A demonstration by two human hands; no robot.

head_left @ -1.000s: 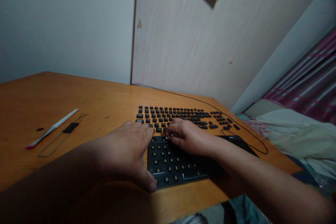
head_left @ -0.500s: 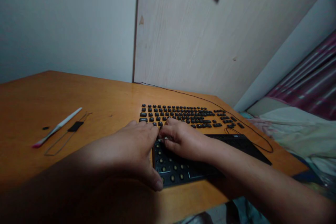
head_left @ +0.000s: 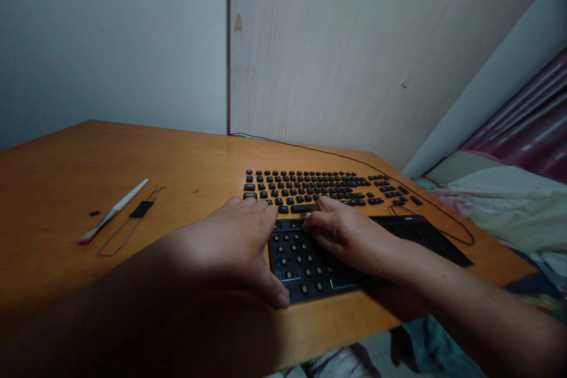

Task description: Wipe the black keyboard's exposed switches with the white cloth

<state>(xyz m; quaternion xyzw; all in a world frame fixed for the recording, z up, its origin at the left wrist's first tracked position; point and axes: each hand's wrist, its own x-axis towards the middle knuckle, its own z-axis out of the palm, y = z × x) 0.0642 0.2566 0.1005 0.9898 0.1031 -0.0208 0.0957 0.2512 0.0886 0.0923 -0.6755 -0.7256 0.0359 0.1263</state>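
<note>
A black keyboard (head_left: 310,271) with its keycaps off lies on the desk, rows of pale round key mounts showing on its left part. My left hand (head_left: 241,242) spans its left end, thumb at the near corner and fingers at the far edge, gripping it. Over the upper rows, my right hand (head_left: 343,233) has its fingers pinched together; a small pale bit shows at the fingertips, too small to name. My right hand and forearm cover the keyboard's middle. Just beyond it, loose black keycaps (head_left: 305,183) lie in rows, with a long spacebar (head_left: 302,208) nearest.
To the left lie a white toothbrush-like stick (head_left: 119,207) with a pink end, a wire keycap puller (head_left: 142,209) with a black grip, and a small black keycap (head_left: 94,213). A thin cable (head_left: 354,159) runs along the back and right of the wooden desk (head_left: 177,153).
My right hand has slid rightwards along the keyboard's upper edge, uncovering more key mounts and the spacebar. My left hand keeps its hold. The camera view has shifted slightly.
</note>
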